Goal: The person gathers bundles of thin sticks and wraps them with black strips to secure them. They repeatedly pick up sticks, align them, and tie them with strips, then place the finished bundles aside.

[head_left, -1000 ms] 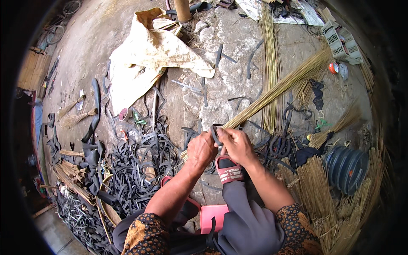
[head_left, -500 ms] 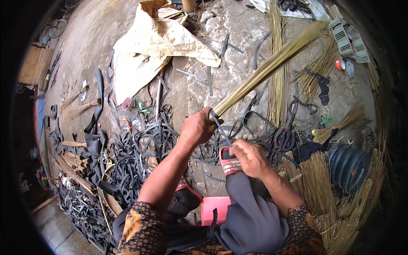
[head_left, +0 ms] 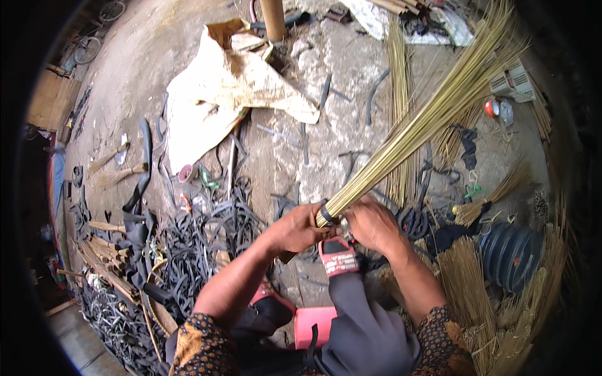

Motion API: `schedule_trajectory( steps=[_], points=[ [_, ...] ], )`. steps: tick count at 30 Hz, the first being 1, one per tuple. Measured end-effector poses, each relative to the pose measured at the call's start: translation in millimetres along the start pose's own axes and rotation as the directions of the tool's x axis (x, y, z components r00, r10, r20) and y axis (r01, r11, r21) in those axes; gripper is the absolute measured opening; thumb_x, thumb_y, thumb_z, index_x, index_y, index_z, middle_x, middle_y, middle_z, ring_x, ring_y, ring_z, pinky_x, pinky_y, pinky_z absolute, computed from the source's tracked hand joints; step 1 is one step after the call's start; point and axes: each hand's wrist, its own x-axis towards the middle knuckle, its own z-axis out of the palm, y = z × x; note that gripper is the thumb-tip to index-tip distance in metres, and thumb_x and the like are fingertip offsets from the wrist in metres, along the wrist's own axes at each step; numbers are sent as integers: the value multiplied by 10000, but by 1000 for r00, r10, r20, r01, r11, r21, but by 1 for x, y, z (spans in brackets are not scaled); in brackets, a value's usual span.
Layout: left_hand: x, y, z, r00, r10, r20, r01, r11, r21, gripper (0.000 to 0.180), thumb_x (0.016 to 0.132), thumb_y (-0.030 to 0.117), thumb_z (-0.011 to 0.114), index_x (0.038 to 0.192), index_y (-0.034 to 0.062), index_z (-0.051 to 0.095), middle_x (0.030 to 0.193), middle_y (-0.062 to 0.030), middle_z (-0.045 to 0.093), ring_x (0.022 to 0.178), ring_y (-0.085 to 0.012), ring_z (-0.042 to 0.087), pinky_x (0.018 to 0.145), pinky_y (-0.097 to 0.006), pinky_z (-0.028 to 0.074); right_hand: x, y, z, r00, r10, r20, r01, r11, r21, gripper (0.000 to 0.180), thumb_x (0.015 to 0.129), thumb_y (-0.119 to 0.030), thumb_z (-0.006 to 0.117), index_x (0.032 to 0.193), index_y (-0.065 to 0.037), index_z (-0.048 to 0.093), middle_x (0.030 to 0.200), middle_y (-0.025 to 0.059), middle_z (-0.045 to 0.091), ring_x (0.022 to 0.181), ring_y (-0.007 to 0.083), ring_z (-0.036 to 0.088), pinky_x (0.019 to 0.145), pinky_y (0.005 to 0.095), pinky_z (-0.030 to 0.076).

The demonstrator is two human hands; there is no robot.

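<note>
My left hand [head_left: 300,227] is closed round the lower end of a bundle of thin broom sticks [head_left: 407,135]. The bundle slants up and away to the right, and its tips fan out. Just past my left fingers, a black rubber strip [head_left: 325,211] is wound round the sticks. My right hand [head_left: 374,222] is closed beside this binding with its fingers curled in. Its fingertips and the free end of the strip are largely hidden at the bundle.
A heap of black rubber strips [head_left: 210,235] lies to the left. Finished stick bundles [head_left: 467,276] and a ribbed bluish plastic container [head_left: 511,257] are at the right. A cream sack [head_left: 219,91] lies ahead, and a pink stool [head_left: 311,323] is between my legs.
Both hands have moved closer together, and the bundle's held end has come nearer to me. The strip stretched between the hands before; now it lies close round the sticks.
</note>
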Motion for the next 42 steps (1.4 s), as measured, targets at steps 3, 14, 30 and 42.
schedule_trajectory(
  steps=[3,14,30,42],
  points=[
    [11,-15,6,939,-110,-325,228,908,352,443,911,384,783,1044,-1,609,913,-318,699,955,-510,678,783,-531,538,1,-20,-20,986,166,-6,-159,952,262,250,1019,-274,633,974,-39,706,803,269,687,776,442,716,693,532,550],
    [24,-42,38,856,43,-515,305,762,571,262,945,289,638,1008,42,698,913,-224,744,838,-455,733,752,-539,590,34,-22,33,980,156,-126,-115,953,281,267,989,-279,649,883,-36,688,761,223,710,743,450,711,658,522,545],
    [33,-37,16,788,8,-616,380,781,497,286,921,251,718,1147,109,615,920,-245,732,863,-481,713,731,-572,547,-27,2,52,991,132,-21,-95,807,583,244,1104,-214,545,1073,5,648,896,137,730,860,259,742,779,374,562],
    [-9,2,0,866,-109,487,279,915,-293,253,933,282,815,1002,64,707,696,34,598,638,-74,568,572,-273,474,-2,49,44,886,-420,-195,460,847,266,124,1006,-156,636,1070,-57,671,965,150,752,820,339,743,675,434,568]
  ],
)
